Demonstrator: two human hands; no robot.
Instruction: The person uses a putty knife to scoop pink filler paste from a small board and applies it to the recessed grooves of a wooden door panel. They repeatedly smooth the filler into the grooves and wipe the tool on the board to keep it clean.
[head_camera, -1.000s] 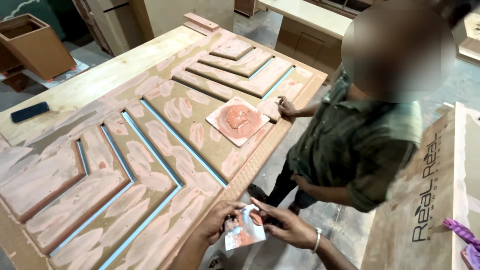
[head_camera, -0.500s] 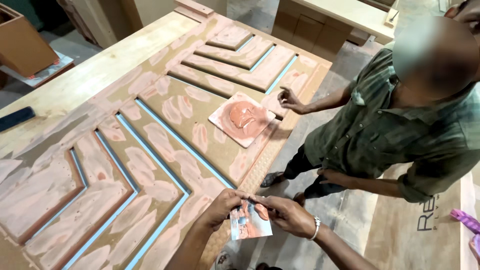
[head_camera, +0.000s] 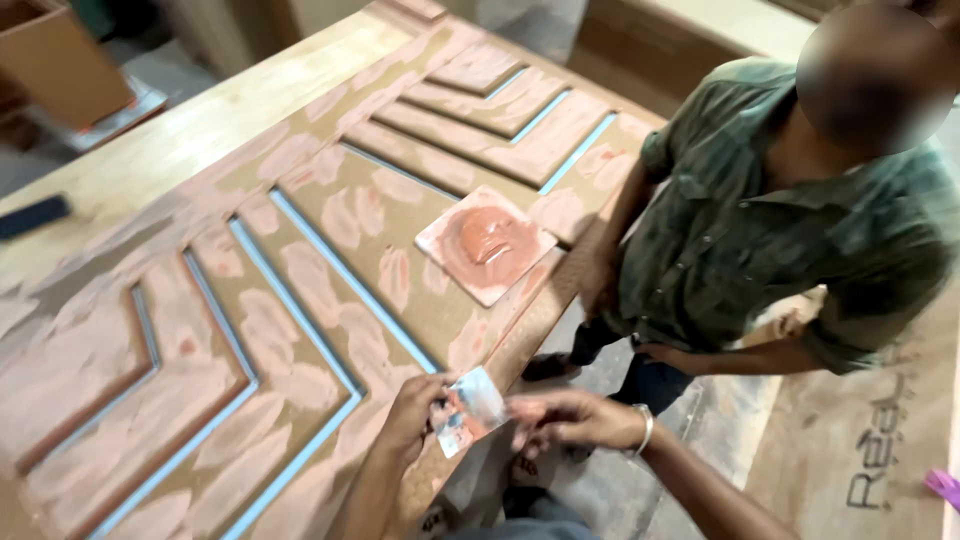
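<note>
While both hands meet at the door panel's (head_camera: 300, 300) near edge | left hand (head_camera: 415, 410) and right hand (head_camera: 560, 420) pinch a putty-smeared card (head_camera: 470, 410) | co-worker (head_camera: 760, 220) stands opposite.

The right hand (head_camera: 570, 420) is smeared with motion blur, so you can't really make out its fingers, and the left hand (head_camera: 420, 405) covers the near edge of the small putty-smeared card (head_camera: 468, 418). The carved door panel (head_camera: 300, 290) runs off the left and bottom edges. The co-worker's hand (head_camera: 597, 290) is tucked behind the panel's edge, and the cardboard box (head_camera: 55, 60) is cut off at the top left.
</note>
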